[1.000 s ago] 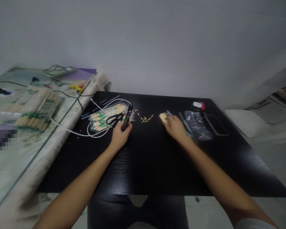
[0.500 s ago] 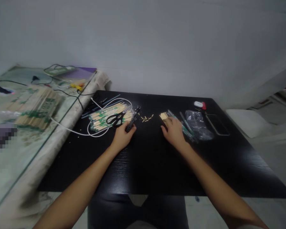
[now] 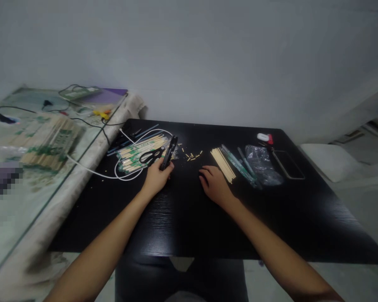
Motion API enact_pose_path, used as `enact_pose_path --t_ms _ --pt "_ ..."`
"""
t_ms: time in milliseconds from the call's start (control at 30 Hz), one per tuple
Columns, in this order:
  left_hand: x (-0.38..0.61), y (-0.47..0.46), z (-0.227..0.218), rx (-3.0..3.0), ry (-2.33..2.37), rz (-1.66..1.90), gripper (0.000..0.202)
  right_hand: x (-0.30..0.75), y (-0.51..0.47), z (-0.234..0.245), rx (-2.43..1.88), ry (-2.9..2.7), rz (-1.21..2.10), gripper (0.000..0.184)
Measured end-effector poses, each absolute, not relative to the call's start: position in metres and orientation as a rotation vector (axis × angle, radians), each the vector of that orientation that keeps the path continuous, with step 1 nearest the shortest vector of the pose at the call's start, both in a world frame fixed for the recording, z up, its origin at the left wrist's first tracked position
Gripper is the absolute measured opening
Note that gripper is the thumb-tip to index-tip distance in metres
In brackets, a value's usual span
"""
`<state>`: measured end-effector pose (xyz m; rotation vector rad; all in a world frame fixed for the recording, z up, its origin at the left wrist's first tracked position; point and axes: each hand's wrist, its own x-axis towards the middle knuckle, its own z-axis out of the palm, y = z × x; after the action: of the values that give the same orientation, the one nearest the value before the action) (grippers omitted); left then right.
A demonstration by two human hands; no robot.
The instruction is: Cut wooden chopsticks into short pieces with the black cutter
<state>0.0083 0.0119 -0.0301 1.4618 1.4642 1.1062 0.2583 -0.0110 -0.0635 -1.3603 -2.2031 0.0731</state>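
My left hand (image 3: pixel 158 176) is closed around a black plier-like tool (image 3: pixel 169 152) that points up and away; its exact kind is unclear. Just beyond that hand, black-handled scissors (image 3: pixel 151 156) lie on plastic-wrapped packs of wooden chopsticks (image 3: pixel 138 151) with green print. Over the dark table, my right hand (image 3: pixel 216 184) is palm down with its fingers loosely bent and apart, and I see nothing in it. To its right rests a bundle of bare wooden sticks (image 3: pixel 223 165). Short cut stick pieces (image 3: pixel 192 157) are scattered between the two hands.
Green-printed plastic wrappers (image 3: pixel 239 165), a clear plastic bag (image 3: pixel 262 165) and a phone (image 3: pixel 288 164) lie at the right. A white cable (image 3: pixel 97 173) loops around the packs. The glass-topped side table (image 3: pixel 50 209) holds more bundled chopsticks (image 3: pixel 52 142).
My right hand has come off the stick bundle and moved left and nearer me, leaving the sticks lying on the table. My left hand has shifted slightly left with the tool.
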Motion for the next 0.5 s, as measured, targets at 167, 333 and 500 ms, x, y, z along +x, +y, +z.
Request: enact_pose_path --t_ms 167,333,500 --pt "0.0098 0.0118 -0.0305 1.389 1.399 1.066 0.026 0.2603 -0.01 -0.0631 -1.335 -2.203 0.105 0.025" --pt "0.0096 0.0127 -0.0303 1.361 1.373 1.045 0.027 0.2644 -0.0066 -0.0643 -1.32 -2.194 0.162 0.024" --pt "0.0086 0.0125 -0.0304 1.402 1.367 1.034 0.029 0.2652 -0.0062 -0.0625 -1.312 -2.19 0.198 0.023"
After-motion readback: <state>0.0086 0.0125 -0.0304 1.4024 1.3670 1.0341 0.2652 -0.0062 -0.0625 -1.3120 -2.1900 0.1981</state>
